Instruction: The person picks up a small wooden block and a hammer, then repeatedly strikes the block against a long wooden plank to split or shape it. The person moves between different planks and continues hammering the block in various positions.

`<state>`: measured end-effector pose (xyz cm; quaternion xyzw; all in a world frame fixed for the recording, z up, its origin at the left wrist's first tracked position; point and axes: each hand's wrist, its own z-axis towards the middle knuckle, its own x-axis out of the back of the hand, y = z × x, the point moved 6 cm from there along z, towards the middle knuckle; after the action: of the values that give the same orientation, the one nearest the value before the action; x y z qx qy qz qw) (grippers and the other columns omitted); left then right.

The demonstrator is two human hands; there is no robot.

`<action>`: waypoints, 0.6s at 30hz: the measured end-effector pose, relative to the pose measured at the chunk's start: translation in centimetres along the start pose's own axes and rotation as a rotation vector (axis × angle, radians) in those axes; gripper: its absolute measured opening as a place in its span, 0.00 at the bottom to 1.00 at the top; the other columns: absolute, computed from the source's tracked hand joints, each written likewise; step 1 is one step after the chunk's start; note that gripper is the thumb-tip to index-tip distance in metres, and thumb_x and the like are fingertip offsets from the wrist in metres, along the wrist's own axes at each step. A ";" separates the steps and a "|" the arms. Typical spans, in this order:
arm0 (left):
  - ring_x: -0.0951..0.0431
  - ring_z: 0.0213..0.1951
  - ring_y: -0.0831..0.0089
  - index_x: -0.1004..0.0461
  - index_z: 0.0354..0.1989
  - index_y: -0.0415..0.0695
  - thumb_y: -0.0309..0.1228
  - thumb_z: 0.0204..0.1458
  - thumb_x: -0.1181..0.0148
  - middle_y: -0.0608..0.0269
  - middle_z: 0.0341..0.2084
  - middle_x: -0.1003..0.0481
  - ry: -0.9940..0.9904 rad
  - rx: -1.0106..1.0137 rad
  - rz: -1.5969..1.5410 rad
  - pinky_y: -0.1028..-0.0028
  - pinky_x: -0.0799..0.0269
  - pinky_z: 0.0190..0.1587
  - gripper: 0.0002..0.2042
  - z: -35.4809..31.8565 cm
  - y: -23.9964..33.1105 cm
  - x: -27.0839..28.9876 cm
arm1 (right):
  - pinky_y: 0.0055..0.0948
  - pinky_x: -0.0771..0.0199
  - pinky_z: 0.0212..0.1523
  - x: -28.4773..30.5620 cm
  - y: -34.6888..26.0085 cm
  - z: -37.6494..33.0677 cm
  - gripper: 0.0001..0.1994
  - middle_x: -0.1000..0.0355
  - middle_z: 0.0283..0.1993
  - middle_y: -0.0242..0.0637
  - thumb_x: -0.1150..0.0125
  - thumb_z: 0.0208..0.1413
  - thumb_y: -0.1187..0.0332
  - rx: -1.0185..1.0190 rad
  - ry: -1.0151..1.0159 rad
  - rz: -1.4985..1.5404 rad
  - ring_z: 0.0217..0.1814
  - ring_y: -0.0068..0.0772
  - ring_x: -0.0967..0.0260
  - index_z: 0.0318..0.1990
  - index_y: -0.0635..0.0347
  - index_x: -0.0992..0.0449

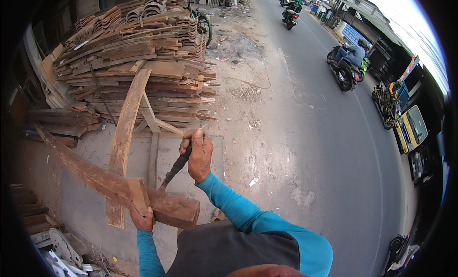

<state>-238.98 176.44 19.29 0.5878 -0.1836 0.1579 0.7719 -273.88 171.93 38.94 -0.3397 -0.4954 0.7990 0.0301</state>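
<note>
Wooden beam: a long, dark, slightly curved piece of wood; it runs from about 10 o'clock down to the thick cut end at about 5 o'clock, low in the centre of the view, in front of the person.
Small block: a short, lighter piece of wood that lies against the front of the beam, near its thick end.
Left hand: at 6 o'clock under the beam; the fingers are clenched around the lower end of the small block and press it to the beam.
Right hand: at 1 o'clock from the thick end of the beam; the fingers are closed tight around the handle of the chisel, the thumb on top.
Chisel: a dark tool, tilted; the handle points to 1 o'clock, the tip points to 7 o'clock and touches the beam just beside the small block.
Plank: a long, pale brown board; it stands leaning behind the beam, from 6 o'clock up to 12 o'clock, its top against the pile.
Wood pile: many stacked old boards at 11 o'clock, behind the plank.
Sleeves: bright blue, on both forearms.
Road: grey asphalt at 3 o'clock, well apart from the hands.
Motorbikes: on the road at 1 o'clock, with riders.
</note>
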 end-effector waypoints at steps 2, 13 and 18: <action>0.34 0.64 0.46 0.42 0.68 0.33 0.49 0.49 0.37 0.39 0.62 0.35 0.046 -0.014 -0.105 0.56 0.42 0.67 0.42 -0.3 2.2 0.8 | 0.23 0.35 0.22 -2.1 0.6 -1.1 0.22 0.33 0.24 0.32 0.51 0.71 0.49 -0.027 -0.049 -0.059 0.23 0.21 0.34 0.36 0.62 0.31; 0.31 0.62 0.49 0.40 0.67 0.36 0.50 0.45 0.33 0.41 0.60 0.32 0.091 0.004 -0.025 0.57 0.36 0.64 0.43 1.2 1.0 -0.1 | 0.31 0.33 0.15 -2.5 -2.2 -0.7 0.30 0.42 0.16 0.36 0.54 0.67 0.37 0.238 -0.427 0.070 0.14 0.30 0.42 0.24 0.54 0.39; 0.28 0.60 0.52 0.39 0.67 0.38 0.51 0.47 0.34 0.44 0.58 0.29 0.087 0.129 -0.038 0.58 0.33 0.62 0.42 0.7 1.8 0.5 | 0.31 0.31 0.17 -0.7 1.4 -2.1 0.25 0.42 0.16 0.34 0.52 0.69 0.46 0.055 -0.249 0.003 0.16 0.28 0.41 0.23 0.52 0.41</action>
<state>-239.49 176.30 21.23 0.6325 -0.1281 0.1802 0.7424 -271.77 172.55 37.61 -0.2378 -0.4727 0.8482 -0.0236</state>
